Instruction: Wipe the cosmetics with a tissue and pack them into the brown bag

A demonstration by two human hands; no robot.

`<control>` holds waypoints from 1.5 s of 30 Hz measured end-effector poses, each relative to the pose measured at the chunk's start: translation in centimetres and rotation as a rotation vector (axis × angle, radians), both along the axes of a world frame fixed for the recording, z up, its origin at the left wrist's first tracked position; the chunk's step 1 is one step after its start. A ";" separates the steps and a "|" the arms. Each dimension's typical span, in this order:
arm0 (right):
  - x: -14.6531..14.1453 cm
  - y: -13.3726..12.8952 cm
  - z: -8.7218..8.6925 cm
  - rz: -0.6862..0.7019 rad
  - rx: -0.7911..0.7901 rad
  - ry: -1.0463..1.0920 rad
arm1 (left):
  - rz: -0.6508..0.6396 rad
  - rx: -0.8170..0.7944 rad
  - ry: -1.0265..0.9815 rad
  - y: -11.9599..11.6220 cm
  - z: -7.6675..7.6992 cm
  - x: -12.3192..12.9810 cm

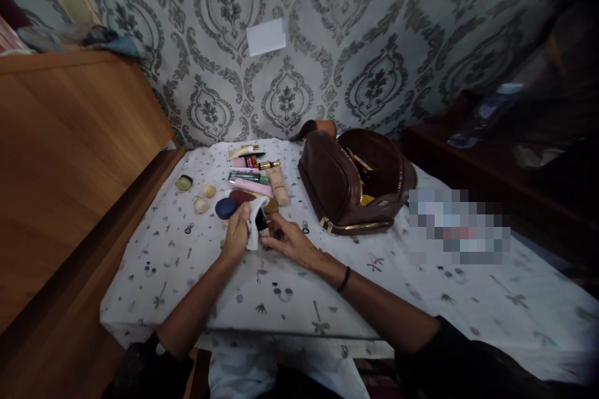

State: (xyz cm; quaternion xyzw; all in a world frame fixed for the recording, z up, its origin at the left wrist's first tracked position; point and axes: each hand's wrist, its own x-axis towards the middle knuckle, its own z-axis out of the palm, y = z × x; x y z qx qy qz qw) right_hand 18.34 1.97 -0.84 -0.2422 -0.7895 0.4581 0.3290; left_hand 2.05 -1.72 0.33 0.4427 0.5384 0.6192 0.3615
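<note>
My left hand (236, 232) is closed round a folded white cloth (253, 232). Against the cloth's right side is a small item with a black part and a pale beige part (262, 224), perhaps a cosmetic bottle; its kind is unclear. The fingers of my right hand (292, 240) grip it from the right. Just beyond my hands lie a round dark blue case (225, 207), a dark red case (242, 197), a beige tube (277, 186), a pink tube (253, 186) and several other cosmetics. Part of an olive-gold round thing (271, 205) shows behind my right fingers.
An unzipped brown leather bag (327, 181) stands to the right on the patterned white tablecloth (187, 287). Small round containers (184, 182) sit at the left. A wooden cabinet (79, 156) borders the left side. A clear bottle (484, 115) lies tilted at far right.
</note>
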 end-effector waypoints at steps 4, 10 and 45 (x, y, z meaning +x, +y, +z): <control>0.0 0.2 -0.5 0.017 0.033 0.061 | -0.133 0.179 0.383 -0.5 -0.3 0.1; -0.2 0.5 -1.2 0.014 0.081 0.101 | -0.080 0.278 0.722 -0.5 -1.0 -0.1; 0.7 1.4 0.2 -0.233 0.283 0.229 | -0.053 0.048 1.263 -1.2 -2.1 1.2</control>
